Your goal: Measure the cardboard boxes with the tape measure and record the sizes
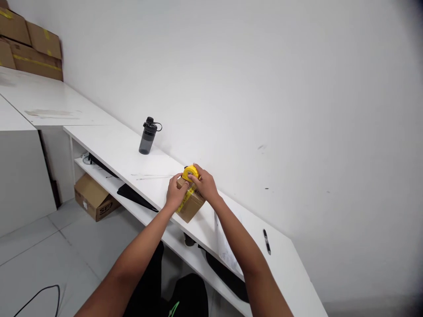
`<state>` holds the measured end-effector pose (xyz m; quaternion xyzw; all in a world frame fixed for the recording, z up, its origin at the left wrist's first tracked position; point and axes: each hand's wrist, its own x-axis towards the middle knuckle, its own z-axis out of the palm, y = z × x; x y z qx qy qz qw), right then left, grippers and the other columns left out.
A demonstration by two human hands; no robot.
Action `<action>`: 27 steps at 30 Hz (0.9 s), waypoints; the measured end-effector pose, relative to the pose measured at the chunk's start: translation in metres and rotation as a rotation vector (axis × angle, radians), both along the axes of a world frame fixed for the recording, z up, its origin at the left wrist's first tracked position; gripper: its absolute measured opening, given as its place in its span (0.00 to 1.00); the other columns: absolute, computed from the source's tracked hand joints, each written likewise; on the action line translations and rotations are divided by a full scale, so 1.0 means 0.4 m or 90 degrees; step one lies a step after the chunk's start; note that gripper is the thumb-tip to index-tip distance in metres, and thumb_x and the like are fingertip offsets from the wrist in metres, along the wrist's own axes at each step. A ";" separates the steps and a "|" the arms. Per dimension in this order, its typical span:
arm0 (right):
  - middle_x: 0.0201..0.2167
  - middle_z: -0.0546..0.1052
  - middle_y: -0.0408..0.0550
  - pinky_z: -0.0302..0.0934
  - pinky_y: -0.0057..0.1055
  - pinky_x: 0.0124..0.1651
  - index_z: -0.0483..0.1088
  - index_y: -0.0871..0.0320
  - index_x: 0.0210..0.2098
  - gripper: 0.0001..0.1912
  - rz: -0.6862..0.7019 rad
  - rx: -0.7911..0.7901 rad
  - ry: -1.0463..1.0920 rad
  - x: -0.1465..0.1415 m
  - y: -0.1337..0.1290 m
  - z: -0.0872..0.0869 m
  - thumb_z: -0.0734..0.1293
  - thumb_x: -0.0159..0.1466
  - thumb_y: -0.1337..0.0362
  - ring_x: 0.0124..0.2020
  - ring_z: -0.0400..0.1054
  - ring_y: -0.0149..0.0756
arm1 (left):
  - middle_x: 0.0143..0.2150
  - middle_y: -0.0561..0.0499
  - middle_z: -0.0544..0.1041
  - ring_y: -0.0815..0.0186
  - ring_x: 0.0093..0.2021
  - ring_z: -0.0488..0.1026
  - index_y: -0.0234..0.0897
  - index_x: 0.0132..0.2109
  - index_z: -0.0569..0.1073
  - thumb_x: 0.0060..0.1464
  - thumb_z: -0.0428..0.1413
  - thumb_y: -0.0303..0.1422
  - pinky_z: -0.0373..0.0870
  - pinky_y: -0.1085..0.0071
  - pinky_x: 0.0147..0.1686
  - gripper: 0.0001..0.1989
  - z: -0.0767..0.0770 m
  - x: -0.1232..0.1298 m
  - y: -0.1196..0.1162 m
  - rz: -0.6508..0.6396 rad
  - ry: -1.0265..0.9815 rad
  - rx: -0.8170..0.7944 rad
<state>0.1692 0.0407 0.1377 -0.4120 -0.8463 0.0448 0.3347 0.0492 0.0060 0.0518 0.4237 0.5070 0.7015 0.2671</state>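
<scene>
A small cardboard box (191, 208) with yellow tape across it sits on the white shelf top in front of me. My right hand (205, 184) is closed round a yellow tape measure (190, 172), held at the box's far upper edge. At the box's left side, my left hand (175, 192) is closed on its upper edge, fingers over the far corner and thumb on top, close to the tape measure. Whether the left fingers also pinch the end of the blade is hidden.
A dark water bottle (147, 137) stands by the wall on the white shelf top (105, 140). To the right lie a black pen (267, 242) and a sheet (228, 244), partly behind my forearm. An open carton (94, 197) is below; stacked boxes (36, 50) stand far left.
</scene>
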 end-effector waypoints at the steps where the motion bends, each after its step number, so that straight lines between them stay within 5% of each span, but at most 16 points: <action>1: 0.44 0.77 0.52 0.64 0.38 0.49 0.65 0.54 0.62 0.27 0.002 0.003 -0.005 0.018 -0.010 0.002 0.64 0.65 0.54 0.43 0.71 0.42 | 0.56 0.45 0.72 0.57 0.55 0.70 0.42 0.55 0.71 0.53 0.58 0.36 0.66 0.59 0.57 0.21 0.000 -0.003 -0.001 -0.010 -0.008 -0.004; 13: 0.53 0.76 0.50 0.67 0.36 0.41 0.67 0.53 0.61 0.31 -0.109 -0.086 0.174 0.270 -0.174 -0.046 0.69 0.61 0.50 0.32 0.68 0.33 | 0.46 0.49 0.77 0.62 0.45 0.74 0.39 0.50 0.72 0.51 0.59 0.37 0.72 0.67 0.46 0.18 0.012 0.014 0.027 -0.017 -0.098 -0.003; 22: 0.48 0.77 0.51 0.67 0.37 0.43 0.67 0.53 0.61 0.32 -0.127 -0.068 0.204 0.263 -0.169 -0.036 0.68 0.61 0.49 0.35 0.69 0.37 | 0.46 0.48 0.77 0.63 0.44 0.75 0.37 0.49 0.72 0.50 0.59 0.34 0.73 0.68 0.45 0.18 0.020 0.019 0.042 -0.014 -0.146 -0.018; 27: 0.41 0.78 0.49 0.65 0.37 0.41 0.53 0.58 0.69 0.41 -0.116 -0.125 0.150 0.198 -0.116 -0.002 0.67 0.61 0.50 0.35 0.70 0.39 | 0.48 0.46 0.76 0.62 0.47 0.74 0.37 0.51 0.70 0.52 0.58 0.35 0.72 0.65 0.49 0.19 0.021 0.026 0.052 -0.001 -0.123 -0.025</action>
